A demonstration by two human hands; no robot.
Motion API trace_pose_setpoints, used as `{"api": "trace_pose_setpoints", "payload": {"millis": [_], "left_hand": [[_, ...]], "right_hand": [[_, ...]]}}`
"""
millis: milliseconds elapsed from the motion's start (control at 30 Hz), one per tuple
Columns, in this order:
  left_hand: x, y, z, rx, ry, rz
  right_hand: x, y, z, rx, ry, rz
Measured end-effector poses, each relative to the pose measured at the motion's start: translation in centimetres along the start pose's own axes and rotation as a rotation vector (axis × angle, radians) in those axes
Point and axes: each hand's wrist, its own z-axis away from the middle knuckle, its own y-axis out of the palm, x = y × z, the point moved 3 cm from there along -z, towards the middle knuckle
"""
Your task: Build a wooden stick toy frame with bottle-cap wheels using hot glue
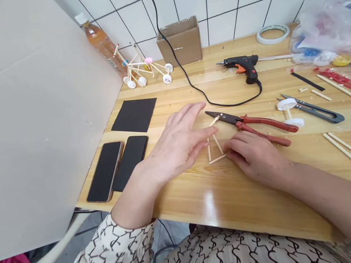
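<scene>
A small frame of thin wooden sticks [217,158] sits on the table between my hands, its pieces forming a narrow triangle-like shape. My right hand [254,152] has its fingers curled and pinches the near right corner of this frame. Over the frame's left side is my left hand [180,139], with its fingers stretched out and apart; one fingertip overlaps the sticks, and contact is unclear. Just beyond lie red-handled pliers [243,121], their jaws close to the frame's far tip.
Behind are a hot glue gun [243,65] with a black cord, a cardboard box [180,44], a stick-built model [143,67] and a bottle [99,41]. Rightward lie snips [317,109], a wheel pair [288,112] and loose sticks [348,148]. Phones [105,171] lie left.
</scene>
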Motion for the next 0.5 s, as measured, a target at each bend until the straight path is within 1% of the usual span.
{"api": "trace_pose_setpoints", "payload": {"millis": [100,200,333,500], "left_hand": [[0.8,0.4,-0.7,0.072,-0.004,0.052],[1.2,0.8,-1.0,0.108,-0.008,0.096],[1.0,1.6,-1.3,0.157,-0.013,0.12],[0.7,2.4,-1.5,0.168,-0.008,0.084]], "right_hand": [[-0.1,0.1,0.1,0.03,0.006,-0.011],[-0.1,0.2,0.1,0.028,-0.001,-0.014],[-0.1,0.1,0.1,-0.007,-0.024,-0.01],[0.0,0.1,0.1,0.0,-0.019,-0.003]]}}
